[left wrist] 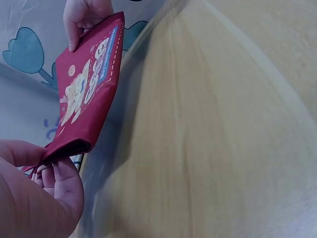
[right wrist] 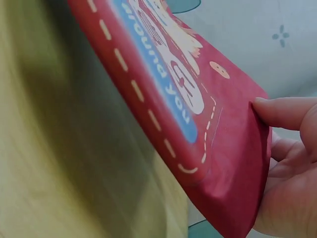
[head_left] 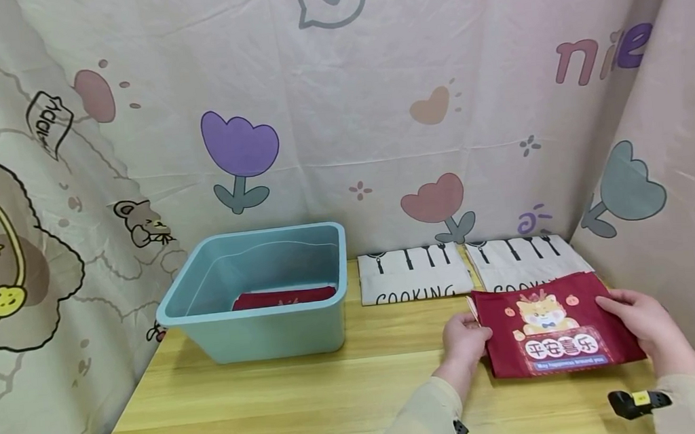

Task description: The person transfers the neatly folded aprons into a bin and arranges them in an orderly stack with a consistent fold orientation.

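Left hand [head_left: 464, 340], right hand [head_left: 645, 319] grip red cloth [head_left: 505, 347] — folded, rectangular.

Bright head view, dimmer left-wrist view.

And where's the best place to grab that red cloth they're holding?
Best pinch the red cloth by its two short edges, left hand coming from the left, right hand from the right. It's flat, folded and looks soft, so holding both ends should stop it drooping or unfolding.

The wood-grain table [head_left: 265, 414] bears 1 bin [head_left: 265, 336], 2 cloths [head_left: 415, 276].
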Available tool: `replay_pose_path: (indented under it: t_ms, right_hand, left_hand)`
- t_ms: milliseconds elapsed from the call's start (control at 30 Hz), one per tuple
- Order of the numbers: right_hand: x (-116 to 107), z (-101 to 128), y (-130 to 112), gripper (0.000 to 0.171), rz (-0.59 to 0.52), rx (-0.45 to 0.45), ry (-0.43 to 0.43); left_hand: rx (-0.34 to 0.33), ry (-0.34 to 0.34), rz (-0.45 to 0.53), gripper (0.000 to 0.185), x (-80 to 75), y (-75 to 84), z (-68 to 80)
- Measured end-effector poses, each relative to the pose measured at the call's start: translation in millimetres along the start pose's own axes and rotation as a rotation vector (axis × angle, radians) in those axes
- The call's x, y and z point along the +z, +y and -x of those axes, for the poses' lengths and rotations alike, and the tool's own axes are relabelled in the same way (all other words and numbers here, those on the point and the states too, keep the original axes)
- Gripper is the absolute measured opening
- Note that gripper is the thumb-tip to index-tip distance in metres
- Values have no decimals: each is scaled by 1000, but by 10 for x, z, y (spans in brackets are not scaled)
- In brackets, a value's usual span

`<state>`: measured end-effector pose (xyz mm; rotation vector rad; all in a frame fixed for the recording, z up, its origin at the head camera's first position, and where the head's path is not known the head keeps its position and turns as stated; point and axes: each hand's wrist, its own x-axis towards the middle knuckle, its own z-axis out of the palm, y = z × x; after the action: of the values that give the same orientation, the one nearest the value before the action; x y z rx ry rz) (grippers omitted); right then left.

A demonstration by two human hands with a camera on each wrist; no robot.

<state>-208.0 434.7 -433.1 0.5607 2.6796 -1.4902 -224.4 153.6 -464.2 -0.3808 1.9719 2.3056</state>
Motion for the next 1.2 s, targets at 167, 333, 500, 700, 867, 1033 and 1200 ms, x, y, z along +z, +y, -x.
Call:
replay_pose_path:
  t_ms: [167, 333, 500, 700, 867, 1033, 1200]
  right_hand:
    - [-1, 29, -63, 75, -12, -42, 10]
    - [10, 42, -114, 73, -40, -80, 14]
    - [37, 26, -163, 71, -61, -119, 7]
    - [70, 38, -179, 67, -133, -154, -18]
    - [95, 85, -216, 64, -160, -157, -28]
    - [91, 108, -269, 64, -174, -181, -36]
    - [98, 122, -320, 63, -199, -209, -49]
  left_hand:
    - [43, 8, -47, 30, -66, 72, -34]
    - [95, -34, -17, 29, -156, 160, -70]
    - [154, -69, -22, 29, -266, 220, -136]
    - [151, -100, 0, 30, -367, 266, -179]
    - [141, -130, 32, 33, -445, 310, -161]
    - [157, -160, 58, 35, -504, 381, -146]
    - [203, -185, 53, 35, -582, 474, -133]
